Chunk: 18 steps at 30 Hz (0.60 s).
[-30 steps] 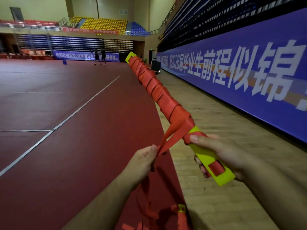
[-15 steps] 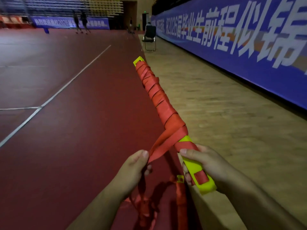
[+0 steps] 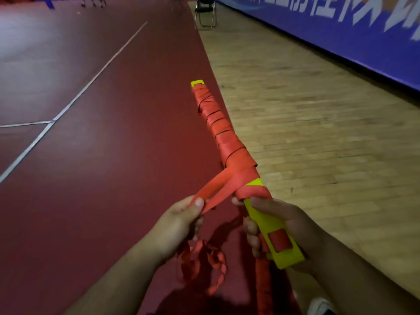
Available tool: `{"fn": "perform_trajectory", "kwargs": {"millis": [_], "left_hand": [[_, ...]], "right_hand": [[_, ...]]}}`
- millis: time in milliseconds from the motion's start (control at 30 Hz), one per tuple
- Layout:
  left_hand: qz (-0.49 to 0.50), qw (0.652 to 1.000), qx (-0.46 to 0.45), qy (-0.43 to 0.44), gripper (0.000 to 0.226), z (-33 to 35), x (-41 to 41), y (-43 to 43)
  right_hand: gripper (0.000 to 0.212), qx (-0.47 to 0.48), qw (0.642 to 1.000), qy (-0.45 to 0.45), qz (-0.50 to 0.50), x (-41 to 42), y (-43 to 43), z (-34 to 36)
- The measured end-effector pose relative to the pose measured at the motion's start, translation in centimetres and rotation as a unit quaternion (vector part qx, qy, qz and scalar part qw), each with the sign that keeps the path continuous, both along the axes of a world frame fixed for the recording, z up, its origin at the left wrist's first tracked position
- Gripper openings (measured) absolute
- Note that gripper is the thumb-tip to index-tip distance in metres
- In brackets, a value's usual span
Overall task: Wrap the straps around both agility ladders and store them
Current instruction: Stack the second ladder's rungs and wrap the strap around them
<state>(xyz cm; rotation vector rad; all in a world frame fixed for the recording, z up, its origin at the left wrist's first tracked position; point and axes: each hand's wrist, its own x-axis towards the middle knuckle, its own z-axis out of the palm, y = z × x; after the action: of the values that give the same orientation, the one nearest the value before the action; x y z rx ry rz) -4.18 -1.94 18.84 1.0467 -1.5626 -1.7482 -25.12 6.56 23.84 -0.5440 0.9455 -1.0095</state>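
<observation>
While it hangs in both hands, ladder (image 3: pixel 268 226): yellow rungs, strap-wound, above the floor seam.
Strap (image 3: pixel 218 189): loose end pinched by left hand (image 3: pixel 179 226) fingers.
Right hand (image 3: pixel 288 223): fingers grip the near end.
Floor (image 3: pixel 113 178): maroon, white lines (image 3: pixel 91 80); wood strip (image 3: pixel 306 133) right.
Room: blue banner (image 3: pixel 341 37), folding chair (image 3: pixel 204 12).

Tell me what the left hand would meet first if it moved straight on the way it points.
Probably the wrapped ladder bundle, just beyond the right hand; the left hand pinches the strap leading there. Depth unclear.
</observation>
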Motion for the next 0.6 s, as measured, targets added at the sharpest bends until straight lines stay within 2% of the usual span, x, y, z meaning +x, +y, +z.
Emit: {"fn": "perform_trajectory", "kwargs": {"millis": [100,233,367,500,600], "left_hand": [[0.035,0.999,0.014,0.023,0.056,-0.6,0.4,-0.5],[0.060,0.998,-0.007,-0.035,0.058,-1.1,0.5,-0.8],[0.023,0.994,0.064,0.082,0.055,-1.8,-0.9,0.3],[0.006,0.988,0.091,0.128,0.068,-1.9,-1.6,0.7],[0.010,0.978,0.136,0.160,0.053,-2.0,-1.7,-0.2]], "right_hand": [[0.067,-0.004,0.997,-0.057,0.045,0.3,0.4,0.0],[0.064,-0.022,0.989,-0.096,0.113,0.6,0.9,-0.1],[0.054,-0.037,0.979,-0.116,0.165,1.3,1.1,-0.2],[0.052,-0.043,0.971,-0.114,0.206,1.6,1.2,0.0],[0.054,-0.022,0.954,-0.152,0.257,2.0,1.2,0.2]]}}
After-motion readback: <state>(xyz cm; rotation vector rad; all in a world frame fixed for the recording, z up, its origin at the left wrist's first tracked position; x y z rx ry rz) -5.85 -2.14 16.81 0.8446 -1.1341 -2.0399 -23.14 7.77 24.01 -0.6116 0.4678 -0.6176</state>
